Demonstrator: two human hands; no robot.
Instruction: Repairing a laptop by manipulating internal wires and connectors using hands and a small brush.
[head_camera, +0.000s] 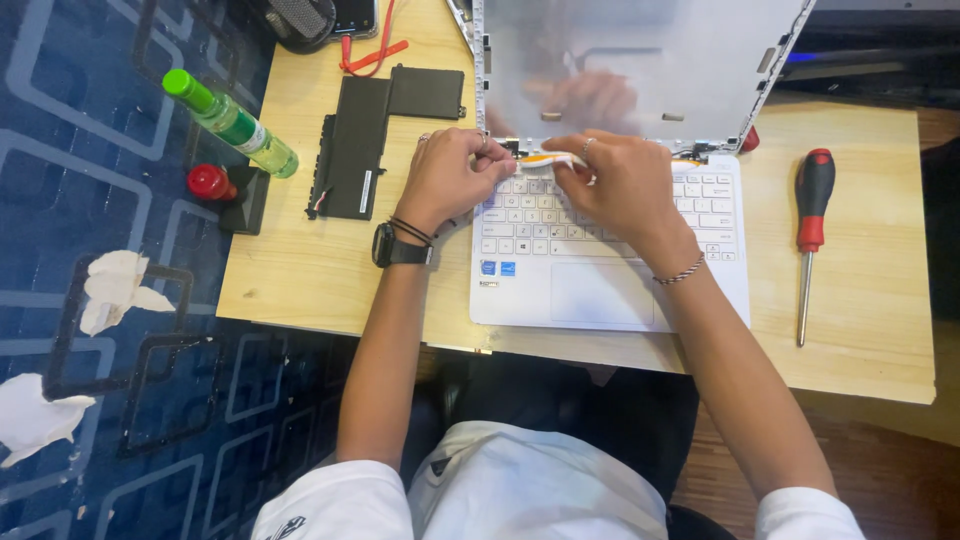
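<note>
A thin white and orange strip (548, 160) is pinched between the left hand (452, 175) and the right hand (618, 180), at the far edge of the white laptop's (600, 290) keyboard.

A low rectangular table of pale wood-grain board (860, 330) is standing partly over a dark blue carpet patterned with lighter blue rounded-square outlines (90, 100), which is covering the floor at the left. Crumpled pieces of white tissue paper (115, 288) are lying scattered on that carpet near the table's left edge, and a strip of reddish-brown wooden floor (900, 480) is showing at the lower right. Even, soft light is falling across the tabletop, casting only faint shadows.
</note>
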